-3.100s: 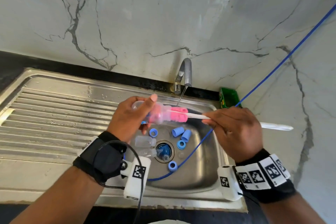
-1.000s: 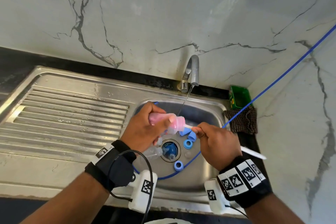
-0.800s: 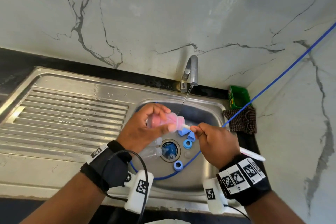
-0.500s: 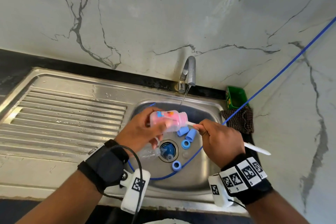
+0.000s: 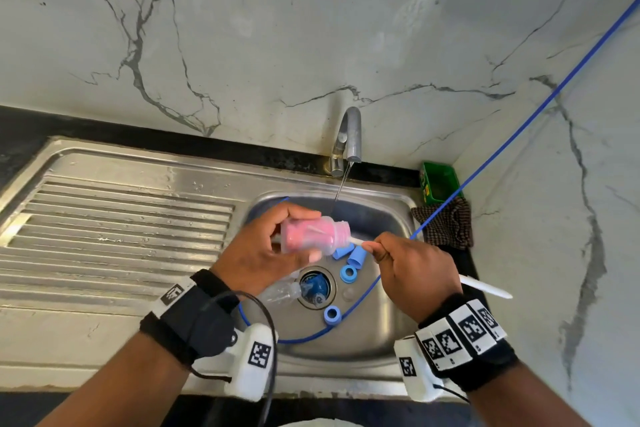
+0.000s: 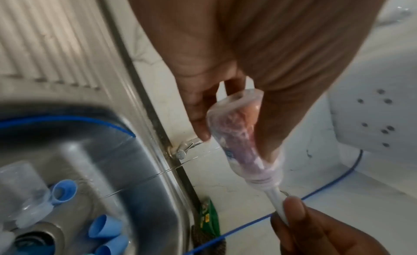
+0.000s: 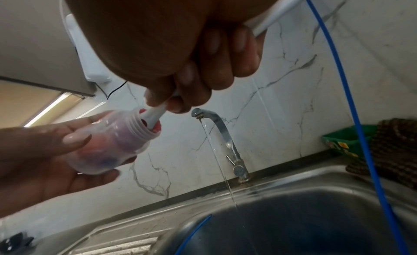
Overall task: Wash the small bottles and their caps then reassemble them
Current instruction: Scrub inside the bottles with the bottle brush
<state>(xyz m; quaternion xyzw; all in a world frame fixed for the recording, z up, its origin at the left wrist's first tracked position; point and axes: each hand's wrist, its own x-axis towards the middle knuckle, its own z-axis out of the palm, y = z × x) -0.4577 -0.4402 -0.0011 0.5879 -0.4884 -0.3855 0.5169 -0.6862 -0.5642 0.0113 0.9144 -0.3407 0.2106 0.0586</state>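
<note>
The left hand (image 5: 256, 253) curled round the clear bottle (image 5: 311, 236), held sideways over the sink (image 5: 388, 350) with its mouth facing the right hand (image 5: 412, 270), which pinched the brush handle (image 5: 356, 242) to scrub inside.

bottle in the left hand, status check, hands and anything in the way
Left hand grips bottle. Right hand fingers pinch brush handle, pink head inside bottle. Caps loose in sink; blue cord crosses behind right hand.
</note>
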